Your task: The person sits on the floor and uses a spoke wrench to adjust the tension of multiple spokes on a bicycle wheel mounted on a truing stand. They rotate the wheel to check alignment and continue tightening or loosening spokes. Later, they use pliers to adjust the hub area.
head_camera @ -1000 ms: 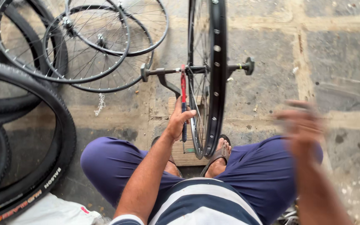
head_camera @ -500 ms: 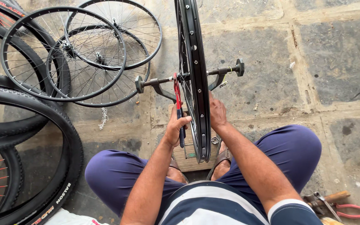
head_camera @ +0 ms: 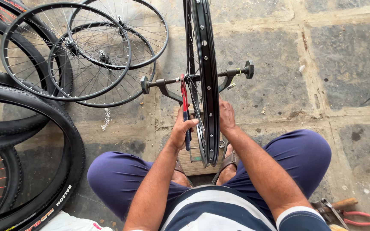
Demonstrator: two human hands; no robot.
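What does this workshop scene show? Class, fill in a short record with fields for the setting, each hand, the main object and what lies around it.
Setting: stone floor, person seated, seen from above
Main object: black wheel rim upright on a stand
Left hand: grips a red and blue tool beside the rim
Right hand: rests against the rim's other side
Left of stand: spoked wheels lying flat, tyres beside them
Bottom right: pliers with red handles on the floor

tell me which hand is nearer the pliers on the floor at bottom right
Right. The right hand rests on the rim's right side, the pliers' side; the left hand holds a red tool left of it.
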